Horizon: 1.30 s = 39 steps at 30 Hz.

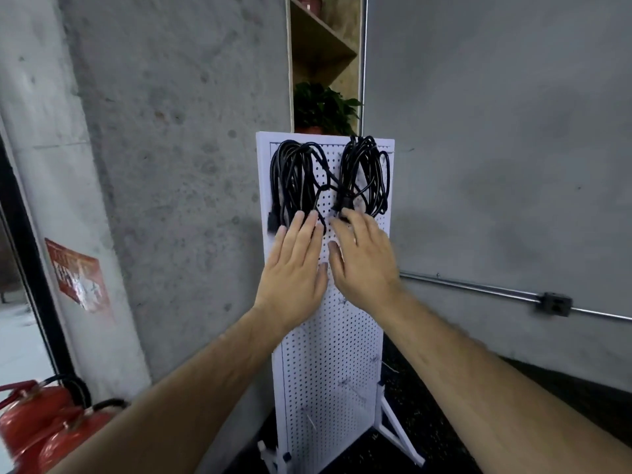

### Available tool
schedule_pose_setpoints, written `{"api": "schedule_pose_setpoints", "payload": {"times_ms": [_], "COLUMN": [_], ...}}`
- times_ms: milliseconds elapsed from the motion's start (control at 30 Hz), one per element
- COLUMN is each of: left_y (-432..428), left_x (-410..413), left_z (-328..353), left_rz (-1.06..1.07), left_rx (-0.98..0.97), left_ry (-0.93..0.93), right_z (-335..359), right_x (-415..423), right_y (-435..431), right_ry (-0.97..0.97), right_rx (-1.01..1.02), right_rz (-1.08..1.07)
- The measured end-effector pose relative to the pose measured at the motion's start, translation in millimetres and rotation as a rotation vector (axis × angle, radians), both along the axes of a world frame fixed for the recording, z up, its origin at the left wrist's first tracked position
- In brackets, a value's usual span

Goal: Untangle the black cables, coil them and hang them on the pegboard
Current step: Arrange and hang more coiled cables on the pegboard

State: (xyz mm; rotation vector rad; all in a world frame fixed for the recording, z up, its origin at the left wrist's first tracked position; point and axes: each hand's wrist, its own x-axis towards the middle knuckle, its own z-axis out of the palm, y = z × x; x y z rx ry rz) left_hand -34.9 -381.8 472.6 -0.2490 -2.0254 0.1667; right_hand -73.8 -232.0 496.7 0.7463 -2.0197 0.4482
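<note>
The left coil and right coil of black cable hang high on the pegboard, so the left hand and right hand — fingers straight, grip empty — should only nudge the dangling plug, unhooking nothing.

Two black cable coils hung on white pegboard, both hands flat below

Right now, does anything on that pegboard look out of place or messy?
Mostly tidy, but one thing stands out: a loose strand runs across the pegboard between the left coil and the right coil near their lower halves, so the two look linked rather than hung separately.
</note>
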Motion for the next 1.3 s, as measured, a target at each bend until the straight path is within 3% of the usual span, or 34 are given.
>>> {"api": "schedule_pose_setpoints", "payload": {"times_ms": [133,267,567,800,933,1133,1300], "left_y": [33.1,79.6,207.3,292.1,336.1,422.7,491.8], "left_x": [4.5,7.5,8.7,2.5,-11.0,-60.8,-119.4], "left_z": [-53.9,-141.8,-336.7,-465.8,-520.7,-577.5,-619.4], "left_rz": [-0.064,-0.159,-0.344,-0.363,-0.332,-0.434,-0.263], "left_rx": [-0.018,0.048,0.050,-0.115,-0.039,0.181,0.207], "left_ry": [-0.102,-0.295,-0.973,-1.580,-1.751,-1.675,-1.781], "right_z": [-62.9,-153.5,-354.9,-494.5,-550.1,-606.5,-653.3], "right_x": [14.4,25.0,63.0,97.0,97.8,51.3,-6.7], "right_y": [32.6,81.3,208.7,299.7,347.0,414.8,450.1], "right_ry": [0.000,-0.186,-0.856,-1.416,-1.577,-1.499,-1.631], "right_rx": [0.084,0.182,0.295,0.349,0.239,-0.110,-0.372], "right_rz": [-0.022,-0.107,-0.327,-0.467,-0.646,-0.960,-1.008]}}
